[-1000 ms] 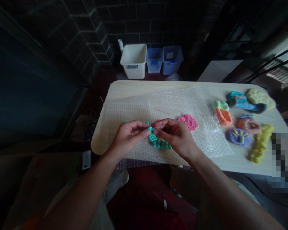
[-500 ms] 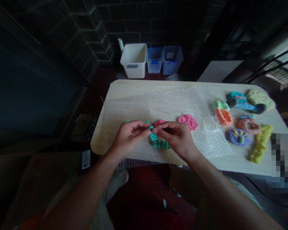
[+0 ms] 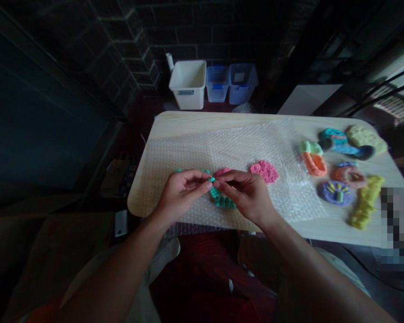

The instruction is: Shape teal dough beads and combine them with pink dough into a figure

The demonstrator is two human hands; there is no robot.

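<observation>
My left hand [image 3: 183, 194] and my right hand [image 3: 245, 194] meet at the fingertips over a bubble wrap sheet [image 3: 188, 152]. Both pinch a small teal clay bit [image 3: 212, 179]. Just below lies a bumpy teal clay shape [image 3: 222, 202], partly hidden by my fingers. A small pink clay piece [image 3: 222, 171] shows just above my right fingers, and a larger bumpy pink clay patch [image 3: 264, 172] lies to the right. Several colourful clay shapes, including a purple disc [image 3: 335, 193] and a yellow strip [image 3: 365, 202], sit farther right.
The pale wooden table [image 3: 222, 117] has rounded corners and stops close to my body. A white basket [image 3: 187, 85] and a pair of blue-trimmed clear bins [image 3: 230, 84] stand on the floor beyond it, against a dark brick wall [image 3: 175, 31].
My hands have drawn slightly apart from the pink piece, which now shows above my right fingers. The teal bit stays pinched between my fingertips.
</observation>
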